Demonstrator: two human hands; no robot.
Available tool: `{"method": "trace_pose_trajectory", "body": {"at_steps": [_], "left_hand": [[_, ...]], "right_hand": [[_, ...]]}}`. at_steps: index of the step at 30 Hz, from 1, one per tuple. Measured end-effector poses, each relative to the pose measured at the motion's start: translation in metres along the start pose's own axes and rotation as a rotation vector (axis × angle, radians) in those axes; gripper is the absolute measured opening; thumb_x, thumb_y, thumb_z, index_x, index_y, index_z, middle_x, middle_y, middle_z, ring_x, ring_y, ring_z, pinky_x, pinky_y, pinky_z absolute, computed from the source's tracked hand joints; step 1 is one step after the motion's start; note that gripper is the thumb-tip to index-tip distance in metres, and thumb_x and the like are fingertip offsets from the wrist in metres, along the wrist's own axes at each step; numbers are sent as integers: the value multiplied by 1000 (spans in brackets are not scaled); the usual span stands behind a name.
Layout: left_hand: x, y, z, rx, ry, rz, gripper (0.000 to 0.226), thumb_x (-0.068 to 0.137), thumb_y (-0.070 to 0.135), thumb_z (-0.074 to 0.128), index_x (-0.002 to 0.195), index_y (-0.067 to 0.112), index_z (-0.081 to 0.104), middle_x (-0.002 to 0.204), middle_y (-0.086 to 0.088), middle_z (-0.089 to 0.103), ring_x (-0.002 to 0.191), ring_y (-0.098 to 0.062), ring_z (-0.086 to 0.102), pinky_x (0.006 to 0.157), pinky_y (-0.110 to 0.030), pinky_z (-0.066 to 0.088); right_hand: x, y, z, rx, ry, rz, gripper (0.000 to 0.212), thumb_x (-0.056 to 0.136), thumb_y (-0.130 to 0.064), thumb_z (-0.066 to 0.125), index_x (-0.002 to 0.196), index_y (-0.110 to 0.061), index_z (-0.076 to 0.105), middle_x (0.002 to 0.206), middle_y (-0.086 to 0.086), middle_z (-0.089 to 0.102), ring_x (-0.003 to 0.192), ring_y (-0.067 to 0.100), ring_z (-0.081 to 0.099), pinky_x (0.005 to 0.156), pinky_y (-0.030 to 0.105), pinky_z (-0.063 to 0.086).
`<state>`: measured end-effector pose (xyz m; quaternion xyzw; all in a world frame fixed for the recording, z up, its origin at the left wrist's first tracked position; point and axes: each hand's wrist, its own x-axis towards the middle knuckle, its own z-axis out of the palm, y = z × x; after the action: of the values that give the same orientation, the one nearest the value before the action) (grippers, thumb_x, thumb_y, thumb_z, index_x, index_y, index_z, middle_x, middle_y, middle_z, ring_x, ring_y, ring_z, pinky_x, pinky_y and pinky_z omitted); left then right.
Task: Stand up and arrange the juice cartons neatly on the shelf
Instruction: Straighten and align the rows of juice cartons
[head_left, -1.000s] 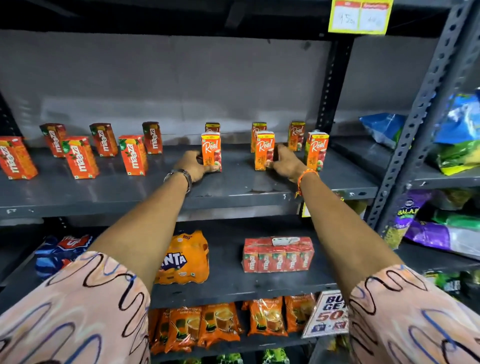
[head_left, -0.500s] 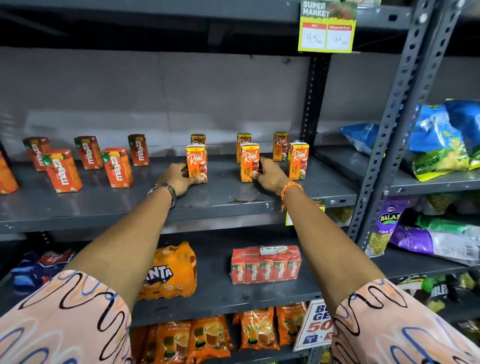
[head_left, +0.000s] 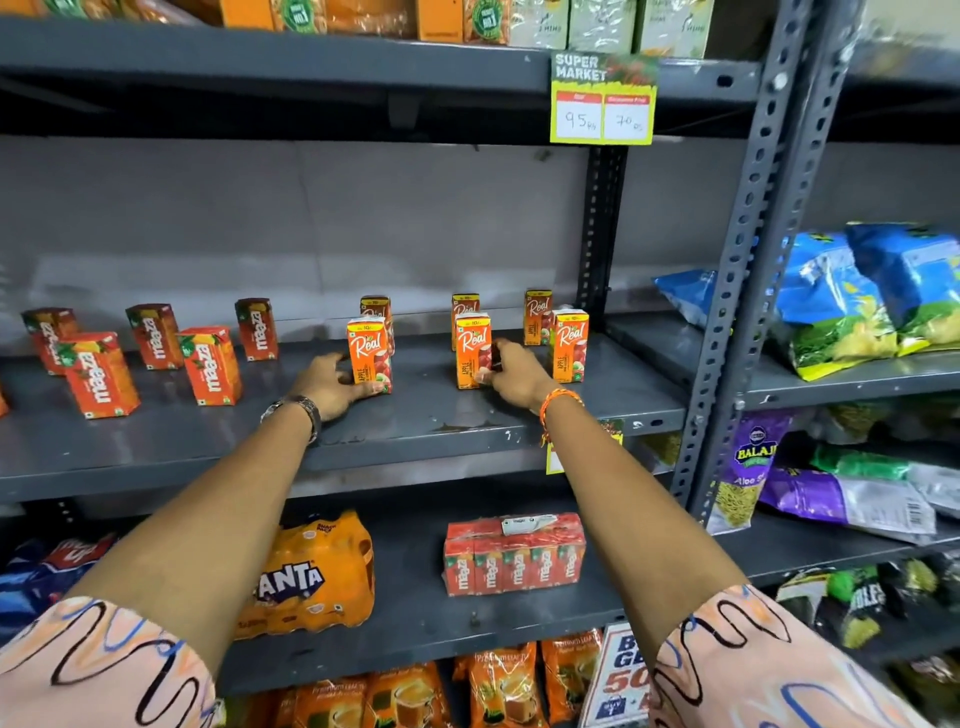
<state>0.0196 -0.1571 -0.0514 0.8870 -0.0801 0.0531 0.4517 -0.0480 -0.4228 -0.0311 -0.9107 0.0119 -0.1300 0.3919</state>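
On the grey metal shelf several orange Real juice cartons stand upright in two rows. My left hand grips the base of the front left Real carton. My right hand holds the lower right side of the front middle Real carton. A third front carton stands free at the right. Three more Real cartons stand behind, near the back wall. Further left, several red Maaza cartons stand upright in two rows.
A dark upright post bounds the shelf at the right, with snack bags beyond it. A yellow price tag hangs from the shelf above. Below are a Fanta pack and a wrapped Maaza multipack.
The view has tilted up and shifted right, so the shelf above now shows. Both hands stay on the same two front Real cartons.
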Motion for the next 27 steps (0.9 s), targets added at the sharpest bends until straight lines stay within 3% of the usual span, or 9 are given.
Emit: {"method": "trace_pose_trajectory", "body": {"at_steps": [2,4,6,9,11,13,22,25,27], "left_hand": [[-13,4,-8,42,-25,-28,85,75,36,80,146,9,41,145,-13,53,131,-30,52,109,-46,39],[-36,0,-17,171,-24,-6,78,81,49,71,144,11,44,146,-12,51,131,-30,51,107,-45,40],[-67,-9,-23,371,30,47,74,84,66,53,137,14,52,139,-12,57,124,-31,56,102,-45,44],[-106,-23,-16,620,135,137,80,89,69,33,138,9,52,142,-15,56,126,-35,54,102,-47,43],[-121,-26,-8,732,205,198,77,94,64,29,142,6,48,149,-14,49,133,-35,49,106,-47,40],[-128,-26,-4,771,242,223,78,94,62,27,143,4,47,150,-15,48,137,-33,46,109,-46,39],[-126,-28,-3,810,263,216,86,91,67,18,142,6,48,149,-14,50,136,-31,47,108,-46,41],[-124,-30,-4,809,263,201,88,90,69,15,144,7,46,150,-13,48,138,-31,46,110,-45,39],[-124,-31,-5,815,254,193,84,92,67,17,145,8,45,151,-12,46,140,-29,44,112,-43,37]], "right_hand": [[-7,4,-8,120,177,-17,50,84,-14,70,130,-3,53,120,10,65,117,26,60,101,33,49],[-21,12,-21,281,551,14,38,76,-12,76,111,-8,63,95,3,66,91,21,66,75,11,51],[-32,25,-34,335,833,64,42,63,-14,83,98,-10,60,89,3,67,84,20,67,67,9,48],[-26,37,-46,157,714,222,74,56,-26,90,115,-2,50,117,16,63,108,29,61,93,33,50],[-18,40,-47,119,527,298,87,58,-28,90,125,1,42,127,18,58,119,32,57,102,40,48],[-13,42,-45,87,445,308,85,64,-24,88,128,1,38,131,19,55,123,34,54,104,40,46],[0,52,-41,29,415,282,79,72,-22,83,130,1,36,132,21,53,123,37,53,102,41,44],[-6,46,-43,55,428,308,94,71,-25,83,139,3,26,141,24,44,133,38,42,111,44,38],[-18,32,-32,40,585,264,106,74,-23,80,149,4,11,149,27,33,139,41,31,116,46,29]]}}
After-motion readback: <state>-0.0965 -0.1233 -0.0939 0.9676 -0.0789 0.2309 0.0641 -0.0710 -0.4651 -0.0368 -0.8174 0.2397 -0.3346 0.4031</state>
